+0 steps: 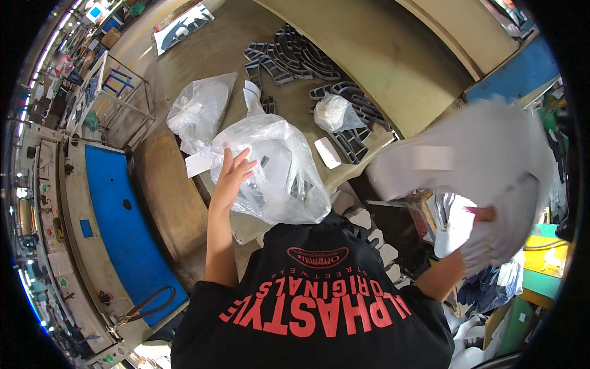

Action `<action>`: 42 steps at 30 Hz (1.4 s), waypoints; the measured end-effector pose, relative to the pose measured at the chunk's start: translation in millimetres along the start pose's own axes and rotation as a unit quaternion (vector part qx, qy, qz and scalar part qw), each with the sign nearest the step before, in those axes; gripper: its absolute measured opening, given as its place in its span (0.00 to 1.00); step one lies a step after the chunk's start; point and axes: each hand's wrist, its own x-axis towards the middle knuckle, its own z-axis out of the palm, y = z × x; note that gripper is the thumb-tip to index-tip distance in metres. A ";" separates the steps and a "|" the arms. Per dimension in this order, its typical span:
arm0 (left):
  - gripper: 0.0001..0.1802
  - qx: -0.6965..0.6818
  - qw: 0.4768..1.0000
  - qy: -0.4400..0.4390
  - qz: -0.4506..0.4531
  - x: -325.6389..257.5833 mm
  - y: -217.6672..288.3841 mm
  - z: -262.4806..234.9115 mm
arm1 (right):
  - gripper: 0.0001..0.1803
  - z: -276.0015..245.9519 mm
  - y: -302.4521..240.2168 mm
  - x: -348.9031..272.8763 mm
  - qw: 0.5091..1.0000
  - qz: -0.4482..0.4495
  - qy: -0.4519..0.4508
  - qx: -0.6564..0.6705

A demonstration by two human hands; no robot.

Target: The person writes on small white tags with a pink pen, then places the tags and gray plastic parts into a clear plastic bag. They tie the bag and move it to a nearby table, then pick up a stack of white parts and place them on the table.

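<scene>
My left hand (pixel 230 181) is over the near side of a clear plastic bag (pixel 273 200), its fingers apart. Pale grey pieces show through the bag's film. Out to the right, my right hand (pixel 485 214) is partly covered by a large pale grey, limp sheet-like piece (pixel 485 147). That piece is smeared by motion, with a lighter rectangular patch on it, and appears gripped by my right hand. A second clear bag (pixel 200 111) with whitish contents lies beyond the first. A white slip (pixel 198 163) lies between the two bags.
Several dark grey slotted pieces (pixel 289 58) lie across the far table, with a small knotted bag (pixel 337 114) and a white block (pixel 327 153) beside them. A blue-topped machine (pixel 117 203) stands left. Clothes (pixel 491 289) and a yellow-green box (pixel 547 258) are at right.
</scene>
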 end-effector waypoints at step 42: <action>0.41 0.105 0.983 -0.147 0.033 87.4 -79.0 -86.7 | 0.27 163.7 325.5 -175.1 0.795 0.585 -0.137 -0.082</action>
